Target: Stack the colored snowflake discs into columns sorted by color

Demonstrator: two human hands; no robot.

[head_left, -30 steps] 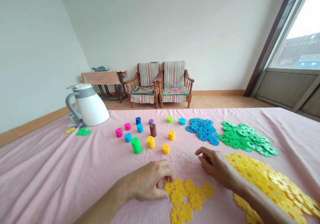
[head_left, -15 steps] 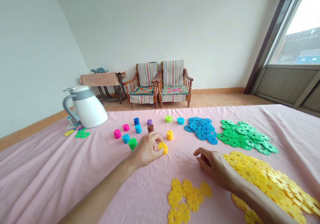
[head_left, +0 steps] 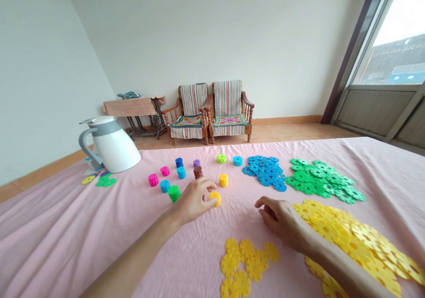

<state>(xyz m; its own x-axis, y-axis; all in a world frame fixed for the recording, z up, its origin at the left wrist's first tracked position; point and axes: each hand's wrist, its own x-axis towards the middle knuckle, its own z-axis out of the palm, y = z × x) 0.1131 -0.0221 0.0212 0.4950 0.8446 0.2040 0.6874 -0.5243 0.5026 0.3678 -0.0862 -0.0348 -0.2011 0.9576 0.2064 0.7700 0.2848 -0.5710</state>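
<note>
A short yellow stack of flower-shaped plastic discs (head_left: 215, 198) stands on the pink cloth. My left hand (head_left: 195, 199) is beside it, the thumb close against its near side and the index finger raised apart above it. Whether the thumb touches the stack I cannot tell. Just behind is a taller yellow stack (head_left: 223, 180). My right hand (head_left: 278, 218) rests on the cloth with fingers loosely bent and the thumb apart, holding nothing visible. Loose yellow discs (head_left: 244, 262) lie between my forearms, and a large yellow disc pile (head_left: 352, 240) lies beside and under my right forearm.
Small stacks, including a green stack (head_left: 174, 193) and a brown stack (head_left: 198, 172), stand beyond my left hand. A blue disc pile (head_left: 265, 172) and a green disc pile (head_left: 323, 178) lie at the back right. A white jug (head_left: 116, 147) stands at the left.
The tilted yellow disc at my left fingertips now lies flat on the short stack, and the fingers have loosened. My right hand stays put. The view has shifted slightly.
</note>
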